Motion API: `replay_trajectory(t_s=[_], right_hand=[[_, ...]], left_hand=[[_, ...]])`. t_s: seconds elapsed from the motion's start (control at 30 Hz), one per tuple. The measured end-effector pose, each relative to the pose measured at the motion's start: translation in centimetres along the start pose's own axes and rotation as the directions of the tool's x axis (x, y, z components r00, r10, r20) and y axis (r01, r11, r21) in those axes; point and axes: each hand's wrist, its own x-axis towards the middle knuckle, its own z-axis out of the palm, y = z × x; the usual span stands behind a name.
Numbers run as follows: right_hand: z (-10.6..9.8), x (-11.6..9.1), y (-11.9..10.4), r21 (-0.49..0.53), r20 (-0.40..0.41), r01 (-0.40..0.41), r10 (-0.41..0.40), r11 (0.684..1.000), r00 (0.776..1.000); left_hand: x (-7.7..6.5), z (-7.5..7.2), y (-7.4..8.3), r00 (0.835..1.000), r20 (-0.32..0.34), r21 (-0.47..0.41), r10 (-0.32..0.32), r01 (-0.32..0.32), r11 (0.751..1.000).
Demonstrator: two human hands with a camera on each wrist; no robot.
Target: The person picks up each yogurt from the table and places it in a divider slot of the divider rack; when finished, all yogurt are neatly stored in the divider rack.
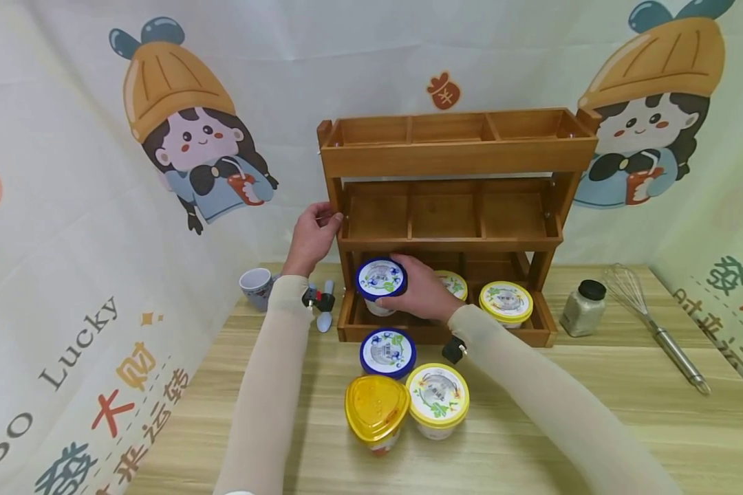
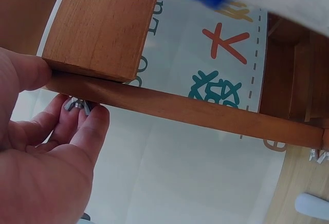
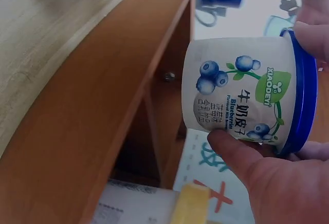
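Note:
My right hand (image 1: 426, 289) grips a blue-lidded blueberry yogurt cup (image 1: 380, 278), thumb at the lid and fingers along its side. In the head view the cup overlaps the left compartment of the lowest tier of a wooden three-tier rack (image 1: 452, 165). Printed blueberries face the right wrist view on the cup's wall (image 3: 239, 93). My left hand (image 1: 312, 237) pinches the rack's left upright (image 2: 169, 112) beside the middle tier, its fingers around a wing nut (image 2: 78, 104). Two yellow-lidded cups stand in the lowest tier: one at right (image 1: 506, 304), another (image 1: 452, 283) partly hidden by my right hand.
In front of the rack stand a blue-lidded cup (image 1: 388, 353), a yellow-lidded cup (image 1: 438, 399) and a cup with a golden three-cornered lid (image 1: 378, 409). A mug (image 1: 256, 285) and white spoon (image 1: 325, 320) lie left; a black-capped jar (image 1: 584, 309) and whisk (image 1: 662, 337) right.

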Motion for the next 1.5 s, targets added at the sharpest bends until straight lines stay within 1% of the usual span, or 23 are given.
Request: replay_trajectory(t_s=[0.2,0.33,0.57,0.73,1.07,1.2,1.33,1.5], right_hand=[[1.1,1.2,0.5,-0.028,0.038,0.006,-0.005,1.000,0.999],[1.9,1.8,1.0,-0.040,0.048,0.003,-0.001,0.999,0.999],[3.0,2.4,1.6,-0.101,0.142,-0.040,0.054,0.994,0.988],[3.2,2.6,1.6,-0.112,0.145,-0.075,0.090,0.991,0.985],[2.7,2.7,1.8,-0.099,0.132,-0.071,0.084,0.993,0.988],[2.3,2.6,1.8,-0.071,0.128,-0.074,0.083,0.995,0.988],[1.7,2.1,1.5,-0.048,0.117,-0.095,0.100,0.994,0.988],[0.5,1.0,0.7,0.009,0.104,-0.117,0.116,0.993,0.988]], left_hand=[[0.1,0.1,0.0,1.000,0.006,0.009,-0.021,0.021,1.000],[0.2,0.1,0.0,1.000,0.011,0.008,-0.020,0.020,1.000],[0.3,0.0,0.0,1.000,0.011,0.013,-0.014,0.014,1.000],[0.3,0.1,-0.1,1.000,0.007,0.008,-0.008,0.008,1.000],[0.1,0.1,0.0,1.000,-0.001,0.003,0.004,-0.004,1.000],[0.2,0.1,0.0,1.000,0.002,0.006,0.001,-0.001,1.000],[0.1,0.1,-0.1,1.000,0.006,0.010,-0.003,0.003,1.000],[0.0,0.0,0.0,1.000,0.003,0.024,-0.014,0.014,1.000]])
